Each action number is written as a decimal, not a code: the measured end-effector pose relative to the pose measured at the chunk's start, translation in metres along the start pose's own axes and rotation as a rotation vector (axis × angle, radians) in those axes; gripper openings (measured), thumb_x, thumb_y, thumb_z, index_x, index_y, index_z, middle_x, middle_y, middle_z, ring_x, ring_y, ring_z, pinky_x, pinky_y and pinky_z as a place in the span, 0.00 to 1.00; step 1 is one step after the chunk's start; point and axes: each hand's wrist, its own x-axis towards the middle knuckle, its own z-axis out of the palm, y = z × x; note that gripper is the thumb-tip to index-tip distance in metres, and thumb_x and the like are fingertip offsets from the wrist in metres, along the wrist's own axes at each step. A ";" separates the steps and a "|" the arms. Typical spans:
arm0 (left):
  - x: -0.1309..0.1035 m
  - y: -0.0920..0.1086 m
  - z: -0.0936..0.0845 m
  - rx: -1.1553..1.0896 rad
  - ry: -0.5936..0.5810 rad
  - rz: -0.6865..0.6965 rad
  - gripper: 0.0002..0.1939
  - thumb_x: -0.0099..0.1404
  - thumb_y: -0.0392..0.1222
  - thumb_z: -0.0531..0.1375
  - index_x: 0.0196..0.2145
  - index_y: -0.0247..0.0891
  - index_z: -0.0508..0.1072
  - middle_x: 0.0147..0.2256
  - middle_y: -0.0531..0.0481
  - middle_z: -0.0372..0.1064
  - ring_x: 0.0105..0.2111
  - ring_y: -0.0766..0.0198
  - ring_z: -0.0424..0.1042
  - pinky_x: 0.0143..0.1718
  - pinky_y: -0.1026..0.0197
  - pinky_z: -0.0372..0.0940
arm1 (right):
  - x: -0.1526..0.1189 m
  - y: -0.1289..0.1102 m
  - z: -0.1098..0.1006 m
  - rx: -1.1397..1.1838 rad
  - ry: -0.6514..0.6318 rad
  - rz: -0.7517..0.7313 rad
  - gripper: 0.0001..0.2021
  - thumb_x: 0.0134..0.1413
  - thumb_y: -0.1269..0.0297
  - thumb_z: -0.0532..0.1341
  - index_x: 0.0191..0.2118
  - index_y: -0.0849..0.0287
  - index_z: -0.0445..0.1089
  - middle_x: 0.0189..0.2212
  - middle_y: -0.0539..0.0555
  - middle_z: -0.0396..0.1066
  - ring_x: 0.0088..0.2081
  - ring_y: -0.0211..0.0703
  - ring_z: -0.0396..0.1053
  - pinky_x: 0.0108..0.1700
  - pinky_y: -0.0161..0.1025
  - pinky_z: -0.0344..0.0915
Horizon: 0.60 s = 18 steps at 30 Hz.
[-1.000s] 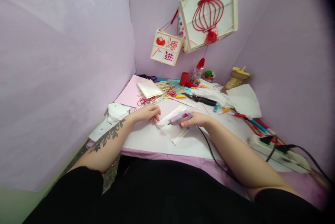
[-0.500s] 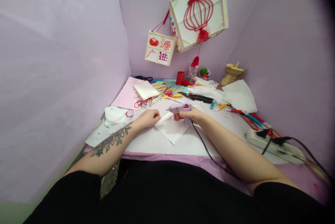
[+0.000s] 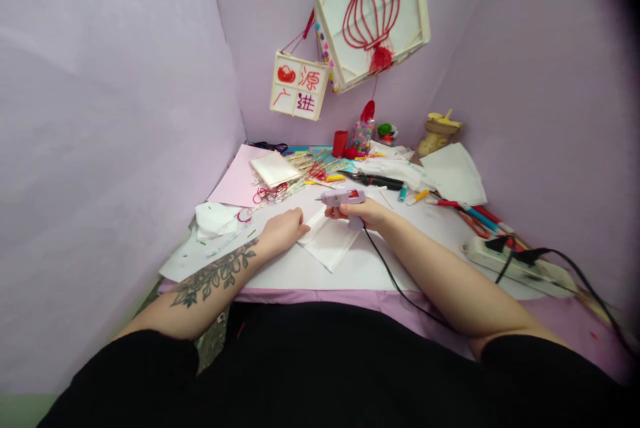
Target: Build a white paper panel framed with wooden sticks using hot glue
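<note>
My right hand [image 3: 367, 211] is wrapped around a pale purple hot glue gun [image 3: 341, 197], its nozzle pointing left. A black cord runs from the gun's handle down past my forearm. Below the gun lies a folded white sheet of paper [image 3: 330, 248], one corner toward me. At the sheet's left edge my left hand [image 3: 284, 229] is closed, thumb and fingers together on that edge. The far part of the sheet is partly hidden by my right hand and the gun.
Pliers [image 3: 375, 180], thin sticks [image 3: 307, 165] and a small white framed panel [image 3: 275, 169] lie farther back. A power strip [image 3: 520, 268] sits at right, beside markers [image 3: 487, 218]. A lantern panel [image 3: 373, 18] and a smaller lettered panel [image 3: 300, 86] hang behind. Crumpled white paper [image 3: 216, 220] lies left.
My left hand has turned and come slightly nearer on the sheet's left edge. The glue gun stays above the sheet in my right hand. The whole view has shifted a little.
</note>
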 end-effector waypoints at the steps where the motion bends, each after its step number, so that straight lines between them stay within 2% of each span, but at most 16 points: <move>1: 0.000 0.000 0.000 0.003 0.000 -0.019 0.14 0.60 0.51 0.56 0.39 0.40 0.68 0.37 0.46 0.72 0.34 0.57 0.70 0.32 0.61 0.59 | 0.000 -0.002 0.000 -0.006 0.001 -0.011 0.19 0.37 0.54 0.71 0.33 0.62 0.75 0.31 0.56 0.75 0.37 0.45 0.72 0.44 0.43 0.66; 5: 0.008 -0.011 -0.005 -0.136 -0.003 -0.003 0.15 0.62 0.52 0.53 0.38 0.38 0.68 0.34 0.46 0.72 0.34 0.58 0.70 0.32 0.61 0.60 | -0.003 -0.011 -0.006 -0.046 0.014 -0.082 0.18 0.39 0.52 0.70 0.33 0.62 0.74 0.32 0.56 0.74 0.35 0.43 0.71 0.41 0.41 0.67; 8: 0.013 -0.024 -0.011 -0.267 -0.012 0.052 0.15 0.65 0.45 0.46 0.32 0.37 0.69 0.30 0.48 0.72 0.32 0.61 0.70 0.34 0.62 0.60 | -0.006 -0.017 -0.016 -0.026 0.046 -0.119 0.17 0.41 0.50 0.69 0.28 0.60 0.73 0.33 0.56 0.73 0.37 0.44 0.70 0.42 0.41 0.67; 12: 0.012 -0.031 -0.015 -0.277 -0.087 0.109 0.12 0.60 0.44 0.51 0.30 0.37 0.71 0.28 0.50 0.71 0.29 0.63 0.69 0.32 0.63 0.60 | -0.008 -0.019 -0.026 -0.005 0.081 -0.118 0.18 0.41 0.49 0.69 0.25 0.60 0.72 0.33 0.55 0.72 0.37 0.43 0.69 0.41 0.40 0.68; 18: 0.003 -0.022 -0.016 -0.179 -0.122 0.133 0.09 0.58 0.44 0.55 0.30 0.37 0.72 0.29 0.51 0.71 0.28 0.64 0.68 0.28 0.64 0.57 | -0.008 -0.018 -0.025 0.015 0.067 -0.093 0.17 0.39 0.50 0.70 0.27 0.61 0.73 0.32 0.55 0.72 0.36 0.41 0.69 0.38 0.37 0.68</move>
